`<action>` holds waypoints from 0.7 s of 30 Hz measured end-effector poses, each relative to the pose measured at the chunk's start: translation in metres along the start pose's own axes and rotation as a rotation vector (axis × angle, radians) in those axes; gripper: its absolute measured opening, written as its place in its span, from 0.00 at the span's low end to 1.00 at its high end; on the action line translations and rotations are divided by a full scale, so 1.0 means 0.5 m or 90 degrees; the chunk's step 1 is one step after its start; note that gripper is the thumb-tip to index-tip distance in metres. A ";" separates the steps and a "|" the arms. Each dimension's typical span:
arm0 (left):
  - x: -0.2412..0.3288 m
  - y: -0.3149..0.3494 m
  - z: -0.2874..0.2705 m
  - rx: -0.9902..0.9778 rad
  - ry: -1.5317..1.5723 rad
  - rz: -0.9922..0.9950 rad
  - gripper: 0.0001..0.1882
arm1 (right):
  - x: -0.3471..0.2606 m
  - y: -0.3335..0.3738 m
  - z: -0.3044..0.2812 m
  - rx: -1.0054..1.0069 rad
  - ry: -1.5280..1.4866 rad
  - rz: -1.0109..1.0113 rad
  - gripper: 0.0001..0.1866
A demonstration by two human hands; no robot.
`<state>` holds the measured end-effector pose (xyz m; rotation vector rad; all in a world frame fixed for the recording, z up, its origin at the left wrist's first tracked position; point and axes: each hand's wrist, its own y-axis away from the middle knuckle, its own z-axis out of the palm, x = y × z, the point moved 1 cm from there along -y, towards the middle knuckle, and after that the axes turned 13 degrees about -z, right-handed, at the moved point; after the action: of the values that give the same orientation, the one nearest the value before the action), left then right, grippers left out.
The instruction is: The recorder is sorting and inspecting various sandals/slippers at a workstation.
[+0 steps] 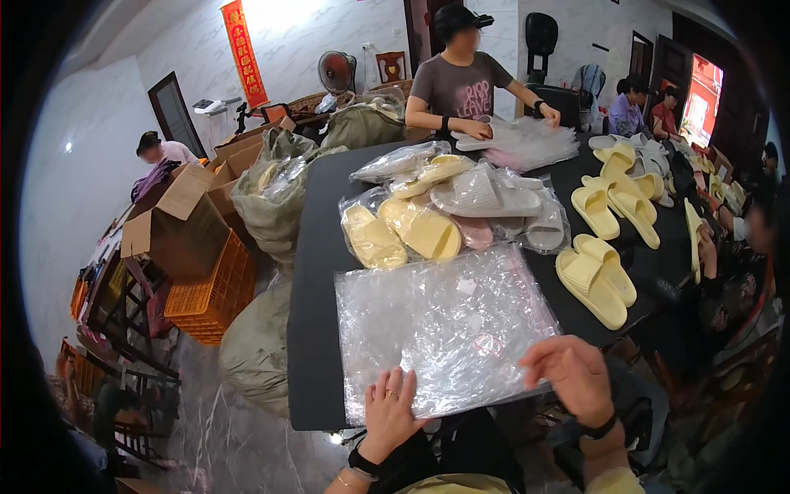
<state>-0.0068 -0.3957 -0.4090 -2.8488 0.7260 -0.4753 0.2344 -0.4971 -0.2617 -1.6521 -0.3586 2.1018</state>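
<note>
A stack of clear plastic bags (436,329) lies flat at the near edge of the black-topped table (317,329). My left hand (392,416) rests on its near left corner, fingers spread flat, with a ring on one finger. Over the near right part of the stack is my right hand (573,380), fingers loosely bent and apart from the thumb, nothing visible between them. Just beyond the bags are yellow slippers (421,230) and white slippers (485,193) wrapped in clear plastic, piled together. A loose pair of yellow slippers (597,280) sits to the right.
More loose yellow slippers (617,198) lie farther right. Across the table a person (465,90) handles clear bags (527,144). Left of the table stand stuffed green sacks (276,193), an orange crate (212,288) and an open cardboard box (177,226). Other people sit along the right side.
</note>
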 end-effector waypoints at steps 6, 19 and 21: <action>0.007 -0.006 -0.013 -0.033 -0.040 0.016 0.47 | 0.187 -0.138 0.047 0.117 -0.540 0.274 0.17; 0.011 -0.314 -0.190 -0.537 0.591 -0.144 0.30 | 0.471 -0.089 -0.100 0.278 -0.687 0.395 0.17; 0.027 -0.411 -0.177 -0.465 0.785 -0.263 0.25 | 0.476 -0.087 -0.103 0.257 -0.694 0.395 0.17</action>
<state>0.0638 -0.2308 -0.2748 -3.0313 0.4349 -2.5973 0.2469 -0.3460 -0.4573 -0.2625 0.3158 3.1119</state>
